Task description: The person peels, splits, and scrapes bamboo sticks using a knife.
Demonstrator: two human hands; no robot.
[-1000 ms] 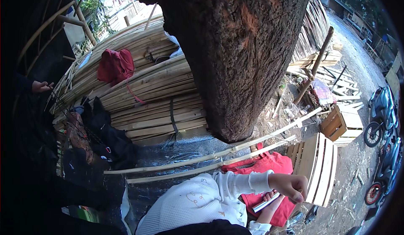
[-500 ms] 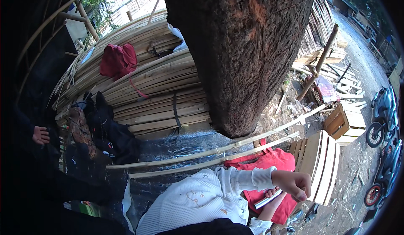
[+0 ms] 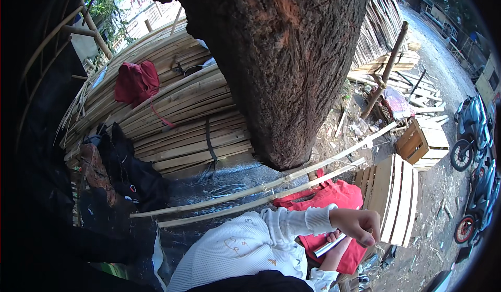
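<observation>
Two white knit sleeves (image 3: 300,221) reach toward the near right. The right hand (image 3: 337,241) appears closed around a shiny silver bar (image 3: 325,248), with red cloth (image 3: 342,194) behind it. Just farther, the left hand (image 3: 361,225) is a curled fist; whether it holds anything I cannot tell. Beyond, two long bamboo strips (image 3: 284,179) lie side by side across dark sheeting (image 3: 195,191), perhaps to keep them off the ground. A slatted crate (image 3: 401,200) stands right of the cloth. Farther left, a black strap (image 3: 210,140) binds a bundle of strips (image 3: 177,153), likely holding it together. Motorcycles (image 3: 479,190) stand far right. No brand or writing is readable.
</observation>
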